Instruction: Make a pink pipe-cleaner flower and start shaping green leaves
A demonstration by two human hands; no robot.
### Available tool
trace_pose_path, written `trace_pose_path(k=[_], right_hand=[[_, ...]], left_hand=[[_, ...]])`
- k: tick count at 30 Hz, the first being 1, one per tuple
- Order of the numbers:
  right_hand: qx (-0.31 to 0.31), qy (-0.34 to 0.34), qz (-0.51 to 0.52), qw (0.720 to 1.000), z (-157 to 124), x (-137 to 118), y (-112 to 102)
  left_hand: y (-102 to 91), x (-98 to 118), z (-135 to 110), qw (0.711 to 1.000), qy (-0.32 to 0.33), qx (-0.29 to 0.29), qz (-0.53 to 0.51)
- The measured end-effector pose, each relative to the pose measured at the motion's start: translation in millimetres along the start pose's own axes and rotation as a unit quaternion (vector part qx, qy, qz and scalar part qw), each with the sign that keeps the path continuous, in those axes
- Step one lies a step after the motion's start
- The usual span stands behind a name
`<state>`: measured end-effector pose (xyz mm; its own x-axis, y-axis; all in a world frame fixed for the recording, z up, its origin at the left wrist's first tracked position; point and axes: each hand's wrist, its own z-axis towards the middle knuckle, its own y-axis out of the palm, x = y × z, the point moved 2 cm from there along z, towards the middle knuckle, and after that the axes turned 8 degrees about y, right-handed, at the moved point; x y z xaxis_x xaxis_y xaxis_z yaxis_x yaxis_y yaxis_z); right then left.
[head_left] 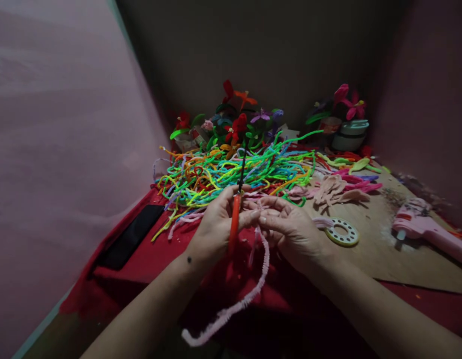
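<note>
My left hand (219, 219) and my right hand (291, 222) meet over the front of the table, fingers closed at the tips. Between them they pinch a fuzzy pale pink pipe cleaner (266, 259), whose long end curves down toward me past the table edge. A pair of orange-handled scissors (234, 219) rests in my left hand against the thumb, its dark blades pointing up and away. The exact spot where the fingertips grip the pipe cleaner is partly hidden. Just beyond my hands lies a large heap of colourful pipe cleaners (231, 172).
A black phone (133, 237) lies left on the red cloth (122, 281). On the right, a board (380, 249) carries a ring with holes (342, 232), a pink glue gun (421, 224) and beige petal shapes (334, 192). Pipe-cleaner flowers (236, 127) and a lidded container (349, 134) stand behind.
</note>
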<state>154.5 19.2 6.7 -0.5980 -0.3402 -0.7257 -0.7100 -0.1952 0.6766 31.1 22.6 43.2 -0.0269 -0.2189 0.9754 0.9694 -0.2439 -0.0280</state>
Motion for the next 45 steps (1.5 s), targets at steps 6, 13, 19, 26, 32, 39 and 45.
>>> trace_pose_path(k=[6,13,19,26,32,39,45], right_hand=[[-0.023,0.026,-0.031,0.999,0,1,-1],[0.005,0.087,-0.064,0.994,0,6,-7],[0.026,0.033,-0.051,0.998,-1,2,-4],[0.11,-0.05,-0.01,0.993,1,-9,-6],[0.114,-0.064,0.006,0.991,0,-11,-6],[0.107,-0.074,-0.005,0.991,-1,-11,-6],[0.105,-0.079,-0.018,0.991,1,-7,-7]], left_hand=[[1.1,1,7,0.999,-0.018,-0.003,-0.032],[0.2,-4,11,0.999,0.006,0.039,-0.026],[-0.9,-6,15,0.999,-0.015,0.029,0.008],[-9.0,0,-6,0.939,0.053,-0.07,0.332],[-7.6,-14,-17,0.902,0.068,-0.1,0.415],[-4.7,-16,-20,0.855,0.016,-0.148,0.497],[-2.5,-11,-21,0.844,0.011,-0.153,0.514]])
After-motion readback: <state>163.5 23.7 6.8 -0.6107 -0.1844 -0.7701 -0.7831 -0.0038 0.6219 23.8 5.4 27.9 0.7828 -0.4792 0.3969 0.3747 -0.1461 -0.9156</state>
